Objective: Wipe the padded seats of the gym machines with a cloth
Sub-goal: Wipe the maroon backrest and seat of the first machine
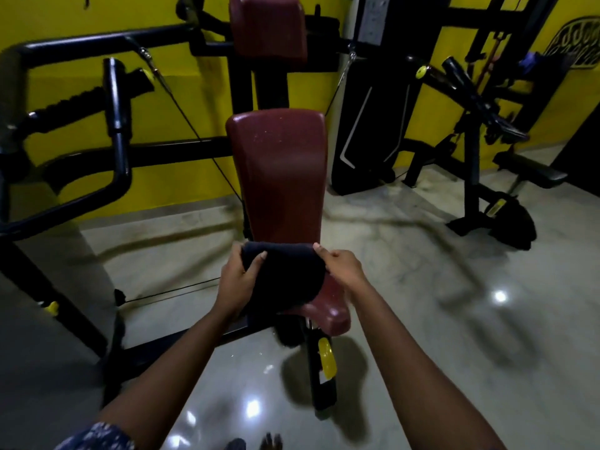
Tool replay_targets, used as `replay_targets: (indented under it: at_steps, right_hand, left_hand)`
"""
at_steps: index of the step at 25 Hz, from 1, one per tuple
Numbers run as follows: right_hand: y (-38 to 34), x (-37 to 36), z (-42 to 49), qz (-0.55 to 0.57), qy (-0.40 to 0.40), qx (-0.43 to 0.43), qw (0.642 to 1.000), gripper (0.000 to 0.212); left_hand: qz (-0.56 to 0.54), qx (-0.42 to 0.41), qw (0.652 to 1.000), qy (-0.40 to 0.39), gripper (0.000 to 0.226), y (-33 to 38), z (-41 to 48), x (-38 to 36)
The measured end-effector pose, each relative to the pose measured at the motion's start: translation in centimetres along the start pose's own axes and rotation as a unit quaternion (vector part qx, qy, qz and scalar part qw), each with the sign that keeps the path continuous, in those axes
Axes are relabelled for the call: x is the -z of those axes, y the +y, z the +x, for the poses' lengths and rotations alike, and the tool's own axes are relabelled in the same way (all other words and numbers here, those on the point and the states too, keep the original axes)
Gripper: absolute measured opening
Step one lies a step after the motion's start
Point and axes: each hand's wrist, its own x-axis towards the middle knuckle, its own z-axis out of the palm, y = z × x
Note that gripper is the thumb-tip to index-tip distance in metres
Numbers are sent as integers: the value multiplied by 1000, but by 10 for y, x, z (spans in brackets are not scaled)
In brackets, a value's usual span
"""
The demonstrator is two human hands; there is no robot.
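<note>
— Where was the cloth at that point?

— Right on the machine. The dark cloth (285, 277) lay draped over the maroon seat (331, 306), its far edge up against the foot of the back pad (279, 177) — only the seat's near right corner showed past it.

— And your hands?

— Both on it. My left hand (238, 284) gripped the cloth's left end, thumb on top, fingers curled round the edge. My right hand (345, 267) held the right end with the thumb at the far corner. Its fingers were tucked out of sight, so I couldn't say how they lay.

— What else was around you?

— The head pad (268, 27) stood above the back pad, with black frame bars (113, 102) off to my left and a yellow wall (48, 17) behind. A yellow lever (326, 355) sat under the seat, and a second black machine (470, 151) stood on the glossy floor (422, 319) to the right.
</note>
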Motion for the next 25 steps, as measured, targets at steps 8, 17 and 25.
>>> replay_targets:
  at_steps: [8,17,25]
  right_hand:
    - [-2,-64,51,-58,98,304,946,61]
    - [-87,-59,218,124,258,376,882,50]
    - [-197,-109,352,20,254,433,865,51]
  left_hand:
    - [-193,219,956,14,28,22,119,-47]
    - [-194,92,961,-175,21,63,260,-44]
    - [-111,94,980,138,56,21,411,0]
